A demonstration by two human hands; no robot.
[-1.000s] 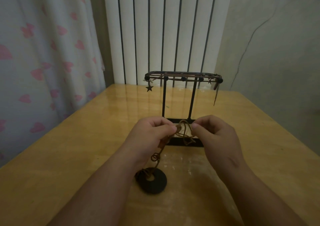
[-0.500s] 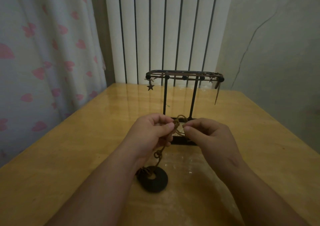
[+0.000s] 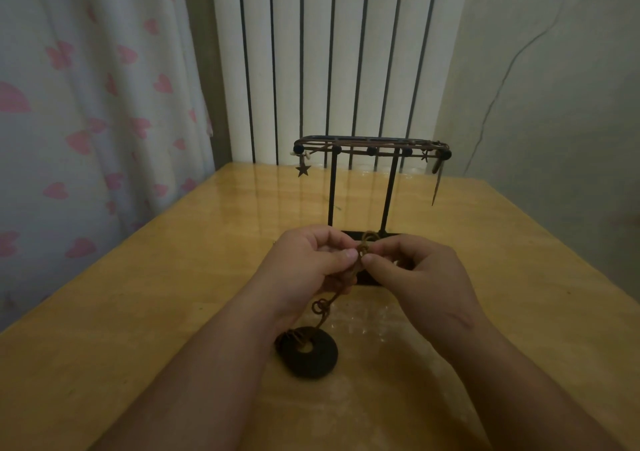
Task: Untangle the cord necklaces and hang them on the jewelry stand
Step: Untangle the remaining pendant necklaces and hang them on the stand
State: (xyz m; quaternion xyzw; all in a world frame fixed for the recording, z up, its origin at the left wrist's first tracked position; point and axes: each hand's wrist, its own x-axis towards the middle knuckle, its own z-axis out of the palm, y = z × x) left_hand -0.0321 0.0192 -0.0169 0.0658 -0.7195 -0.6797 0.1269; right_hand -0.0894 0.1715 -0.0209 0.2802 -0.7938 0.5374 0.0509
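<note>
My left hand (image 3: pixel 311 263) and right hand (image 3: pixel 422 277) meet above the bench (image 3: pixel 138 312), fingers curled, each pinching the knotted brown cord necklace (image 3: pixel 366 242) between thumb and forefinger. Its black ring pendant (image 3: pixel 308 352) lies on the bench at six o'clock from my left hand. The jewelry stand (image 3: pixel 332 187), cords draped along its top bar, rises at twelve o'clock just beyond the knot.

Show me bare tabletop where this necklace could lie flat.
Bare table lies left of the jewelry stand toward the curtain, and right of it toward the wall. Crowded middle: left hand and right hand pinch the cord before the stand's base, ring pendant beneath.
</note>
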